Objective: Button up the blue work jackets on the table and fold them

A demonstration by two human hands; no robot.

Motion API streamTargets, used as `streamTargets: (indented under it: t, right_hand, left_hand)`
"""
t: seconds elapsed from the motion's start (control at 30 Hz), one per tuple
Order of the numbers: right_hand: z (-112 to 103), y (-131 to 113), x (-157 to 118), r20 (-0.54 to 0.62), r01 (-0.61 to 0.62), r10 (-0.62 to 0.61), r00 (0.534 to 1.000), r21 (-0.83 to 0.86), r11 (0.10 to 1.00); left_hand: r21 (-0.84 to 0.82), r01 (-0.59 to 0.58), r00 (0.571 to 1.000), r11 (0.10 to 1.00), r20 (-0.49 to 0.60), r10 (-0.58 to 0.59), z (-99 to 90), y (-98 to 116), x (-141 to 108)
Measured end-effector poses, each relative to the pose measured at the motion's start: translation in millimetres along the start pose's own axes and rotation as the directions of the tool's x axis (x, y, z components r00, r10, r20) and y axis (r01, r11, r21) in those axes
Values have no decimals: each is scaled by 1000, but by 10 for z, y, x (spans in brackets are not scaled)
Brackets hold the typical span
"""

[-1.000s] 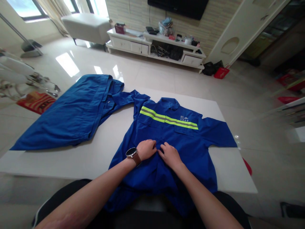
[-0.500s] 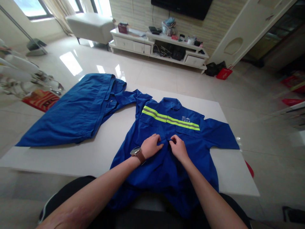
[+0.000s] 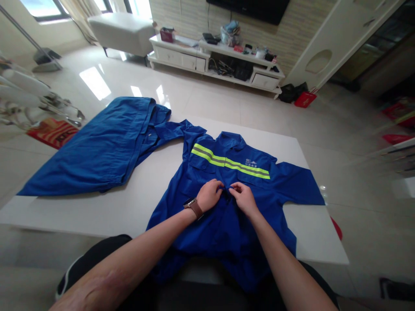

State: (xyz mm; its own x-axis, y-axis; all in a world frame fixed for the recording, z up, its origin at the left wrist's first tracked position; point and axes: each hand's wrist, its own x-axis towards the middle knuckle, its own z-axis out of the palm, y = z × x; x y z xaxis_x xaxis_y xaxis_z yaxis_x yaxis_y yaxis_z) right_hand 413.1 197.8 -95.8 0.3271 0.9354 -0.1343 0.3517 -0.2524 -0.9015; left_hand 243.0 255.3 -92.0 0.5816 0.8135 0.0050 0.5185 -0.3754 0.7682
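The worktop point(image 3: 97, 216) was white and smooth, set over a glossy tiled floor point(image 3: 194, 95). Beyond it, along a striped wall point(image 3: 188, 17), stood a low white cabinet point(image 3: 178, 58) beneath a black TV point(image 3: 253, 7). A pale padded seat point(image 3: 121, 32) stood beside the cabinet, by the windows, and a dustpan point(image 3: 47, 56) sat on the floor.

The cabinet showed three drawers, all closed, and an open shelf holding cables and a black item point(image 3: 241, 71). On its top were a dark red box point(image 3: 167, 34), contents too small to tell, and a clear bag point(image 3: 230, 36) with light blue material in it. Near its right end, one black bag point(image 3: 288, 93) and one red bag point(image 3: 305, 99) rested on the floor. A patterned bag point(image 3: 52, 131) showed past the worktop's left end.

Two blue pieces of clothing lay on the worktop: one shirt point(image 3: 259, 194) in front of the person, collar away, with one reflective band across the chest, and one folded garment point(image 3: 94, 151) to its left. The left hand point(image 3: 209, 194), a watch point(image 3: 193, 207) at its wrist, and the right hand point(image 3: 243, 198) met near the shirt's middle, each grip closed, pinching the front fabric between fingertips.
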Motion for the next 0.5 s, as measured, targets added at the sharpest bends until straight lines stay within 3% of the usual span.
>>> streamTargets:
  t: [0.2, 0.5]
  right_hand:
    - [3, 9, -9, -40, 14, -16, 999, -70, 997]
    - [39, -101, -67, -63, 35, -46, 997, -162, 986]
  left_hand:
    - [-91, -38, 999, 995, -9, 37, -13, 3, 14]
    - [-33, -115, 993, 993, 35, 116, -81, -17, -35]
